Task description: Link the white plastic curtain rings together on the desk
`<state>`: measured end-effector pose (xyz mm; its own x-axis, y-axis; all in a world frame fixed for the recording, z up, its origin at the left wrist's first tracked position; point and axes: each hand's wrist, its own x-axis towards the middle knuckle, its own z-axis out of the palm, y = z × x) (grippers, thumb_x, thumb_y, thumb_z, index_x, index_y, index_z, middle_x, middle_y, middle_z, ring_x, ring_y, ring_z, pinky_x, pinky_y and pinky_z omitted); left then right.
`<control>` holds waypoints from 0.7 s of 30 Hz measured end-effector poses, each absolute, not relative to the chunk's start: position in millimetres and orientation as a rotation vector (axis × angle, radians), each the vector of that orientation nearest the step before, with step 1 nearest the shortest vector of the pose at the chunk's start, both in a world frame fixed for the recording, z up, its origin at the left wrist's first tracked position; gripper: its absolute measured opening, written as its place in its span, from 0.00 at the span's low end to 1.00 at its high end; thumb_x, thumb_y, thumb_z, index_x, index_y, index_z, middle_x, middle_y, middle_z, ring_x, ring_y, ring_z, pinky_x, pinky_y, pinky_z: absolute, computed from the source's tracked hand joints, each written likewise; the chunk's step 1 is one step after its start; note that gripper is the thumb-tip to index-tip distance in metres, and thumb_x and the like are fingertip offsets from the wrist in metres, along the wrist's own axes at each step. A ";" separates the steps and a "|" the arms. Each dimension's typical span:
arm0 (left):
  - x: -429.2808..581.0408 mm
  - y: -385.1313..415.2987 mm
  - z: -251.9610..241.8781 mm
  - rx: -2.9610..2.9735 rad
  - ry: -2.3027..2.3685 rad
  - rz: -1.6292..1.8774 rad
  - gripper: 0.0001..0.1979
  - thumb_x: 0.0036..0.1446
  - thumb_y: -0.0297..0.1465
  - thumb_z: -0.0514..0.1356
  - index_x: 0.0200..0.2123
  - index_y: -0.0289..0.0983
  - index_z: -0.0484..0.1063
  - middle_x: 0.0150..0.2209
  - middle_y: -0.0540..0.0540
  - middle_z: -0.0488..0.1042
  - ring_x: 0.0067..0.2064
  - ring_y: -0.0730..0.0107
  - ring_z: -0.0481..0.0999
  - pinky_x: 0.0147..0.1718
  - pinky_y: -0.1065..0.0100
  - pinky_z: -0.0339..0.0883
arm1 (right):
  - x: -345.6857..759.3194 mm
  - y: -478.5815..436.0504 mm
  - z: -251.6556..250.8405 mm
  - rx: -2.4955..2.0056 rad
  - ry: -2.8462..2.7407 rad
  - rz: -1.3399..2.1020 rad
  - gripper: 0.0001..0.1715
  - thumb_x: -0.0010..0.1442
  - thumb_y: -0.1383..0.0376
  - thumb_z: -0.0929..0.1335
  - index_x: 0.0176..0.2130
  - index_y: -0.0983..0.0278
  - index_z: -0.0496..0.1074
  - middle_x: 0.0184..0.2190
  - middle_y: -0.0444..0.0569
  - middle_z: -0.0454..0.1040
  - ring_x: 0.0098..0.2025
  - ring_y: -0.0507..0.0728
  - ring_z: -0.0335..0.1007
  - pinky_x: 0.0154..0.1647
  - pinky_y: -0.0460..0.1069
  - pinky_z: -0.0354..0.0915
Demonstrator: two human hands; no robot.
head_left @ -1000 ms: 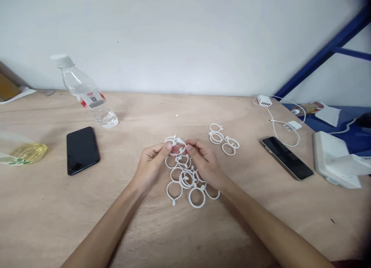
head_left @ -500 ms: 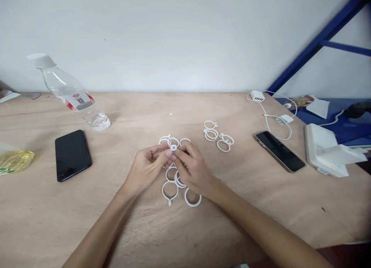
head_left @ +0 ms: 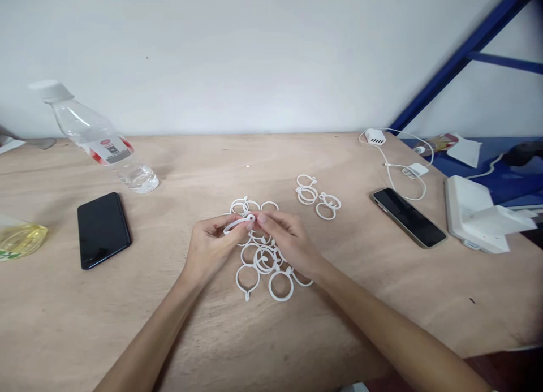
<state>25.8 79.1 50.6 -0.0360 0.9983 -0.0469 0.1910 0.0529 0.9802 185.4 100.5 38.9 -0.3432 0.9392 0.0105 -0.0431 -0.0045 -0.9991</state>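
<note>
A white plastic curtain ring [head_left: 236,224] is pinched between the thumb and fingers of my left hand [head_left: 211,245], tilted with its small eyelet pointing right. My right hand [head_left: 292,239] is closed in a pinch at that eyelet, its thumb and fingertip against it; whatever else may lie between these fingertips is hidden. Below and around both hands lies a loose pile of white curtain rings [head_left: 281,300], some overlapping, some partly covered by my fingers. A smaller group of the same rings [head_left: 326,218] rests on the table to the right of the pile.
On the left are a tilted-looking water bottle [head_left: 110,146], a black phone [head_left: 104,231] and a yellow clear packet [head_left: 25,239]. A second phone [head_left: 407,218], a white charger with cable [head_left: 375,136] and a white stand-like device [head_left: 470,211] sit on the right of the wooden table [head_left: 237,347].
The held ring has turned, so its hoop now shows beside my left fingers. My right hand has shifted slightly right, its fingers more drawn in, and more of the pile shows.
</note>
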 end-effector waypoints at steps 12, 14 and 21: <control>28.3 77.8 43.4 1.596 1.538 1.034 0.15 0.49 0.41 0.66 0.36 0.37 0.78 0.29 0.49 0.75 0.33 0.67 0.74 0.35 0.67 0.68 | 211.0 125.7 33.5 -1.150 -1.867 1.038 0.14 0.60 0.58 0.66 0.30 0.63 0.76 0.26 0.45 0.74 0.30 0.54 0.67 0.34 0.49 0.63; 27.3 79.1 35.5 1.764 1.614 1.033 0.18 0.48 0.41 0.67 0.41 0.39 0.77 0.33 0.48 0.76 0.36 0.64 0.74 0.39 0.63 0.69 | 236.8 150.2 33.9 -1.320 -2.001 0.608 0.11 0.60 0.62 0.65 0.32 0.62 0.77 0.31 0.49 0.77 0.34 0.56 0.69 0.40 0.51 0.63; 23.3 80.1 22.6 2.087 1.639 0.990 0.32 0.46 0.48 0.67 0.53 0.43 0.71 0.52 0.42 0.70 0.55 0.52 0.67 0.55 0.49 0.61 | 313.2 233.5 27.7 -1.717 -2.282 0.199 0.23 0.52 0.72 0.67 0.48 0.68 0.77 0.36 0.58 0.77 0.40 0.62 0.70 0.44 0.53 0.62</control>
